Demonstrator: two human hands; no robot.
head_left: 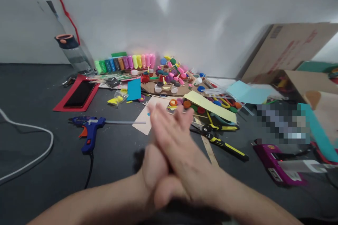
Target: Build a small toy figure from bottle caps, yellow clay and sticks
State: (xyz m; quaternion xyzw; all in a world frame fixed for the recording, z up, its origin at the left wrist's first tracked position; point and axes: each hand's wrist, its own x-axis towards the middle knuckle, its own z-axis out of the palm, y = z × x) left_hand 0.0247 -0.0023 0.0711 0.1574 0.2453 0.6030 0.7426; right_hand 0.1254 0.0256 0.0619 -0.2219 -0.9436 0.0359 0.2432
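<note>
We press our left hand (152, 168) and right hand (182, 147) flat, palm to palm, so the 2 grasp nothing; just beyond, mid-bench, lies a cream paper sheet (142, 122), with the blue glue gun (89, 130) to its left

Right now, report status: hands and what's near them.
Left hand and right hand pressed palm to palm, holding nothing. Blue glue gun to their left, yellow-handled pliers to their right.

loc: craft/hobby workbench, indoors | surf: dark tabletop (39, 88) vs plain white wall (185, 14) | tools: blue glue gun (89, 130), yel/blk cutter (229, 148) | mats: row of bright-col. tubes (125, 62), heap of plastic caps (171, 75), yel. paper sheet (211, 107), wood stick (209, 147) | stor.: open cardboard box (290, 47) | overall: cluttered, DIY-type mess
</note>
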